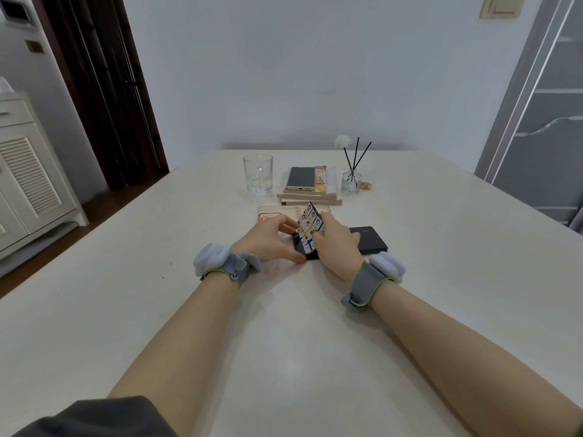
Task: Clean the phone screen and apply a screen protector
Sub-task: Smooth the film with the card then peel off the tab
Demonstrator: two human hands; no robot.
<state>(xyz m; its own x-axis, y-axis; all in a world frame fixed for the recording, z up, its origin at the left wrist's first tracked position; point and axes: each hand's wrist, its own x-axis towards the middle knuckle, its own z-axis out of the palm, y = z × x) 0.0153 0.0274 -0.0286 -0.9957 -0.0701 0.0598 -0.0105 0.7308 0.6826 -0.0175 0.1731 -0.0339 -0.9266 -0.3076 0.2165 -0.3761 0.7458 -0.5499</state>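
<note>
A black phone [300, 246] lies flat on the white table [157, 247] in front of me. Over it a screen protector [309, 227] with a printed instruction film is tilted up, its near edge down at the phone. My right hand [336, 244] pinches the protector's right side. My left hand [273, 239] rests on the phone's left edge, with the thumb at the near corner and the fingertips touching the protector's left side. Both wrists wear grey straps with white pads.
A flat black box [370, 239] lies right of my right hand. A pale packet [268, 212] lies just behind the hands. Further back stand a glass mug [258, 178], a second phone [301, 178] on stacked books, and a reed diffuser [351, 181].
</note>
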